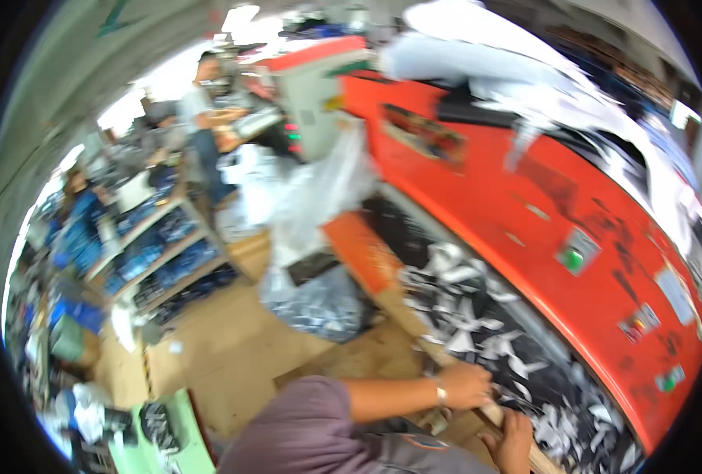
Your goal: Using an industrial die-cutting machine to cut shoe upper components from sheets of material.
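My left hand (466, 385), with a metal band on its wrist, lies across the wooden rail (405, 312) of a long trough. Its curled fingers reach the black and white fabric scraps (477, 316) that fill the trough; blur hides whether they hold any. My right hand (515, 441) is just below it, wrapped over the same rail near the lower edge. My left arm in a purple-grey sleeve (303, 430) comes in from the bottom.
A large orange-red machine (525, 197) runs along the trough's far side, with a green button (574, 257). A clear plastic bag of scraps (319, 300) stands on the wooden floor. Shelves of blue cloth (157, 253) stand at left, and a person (201, 118) stands far back.
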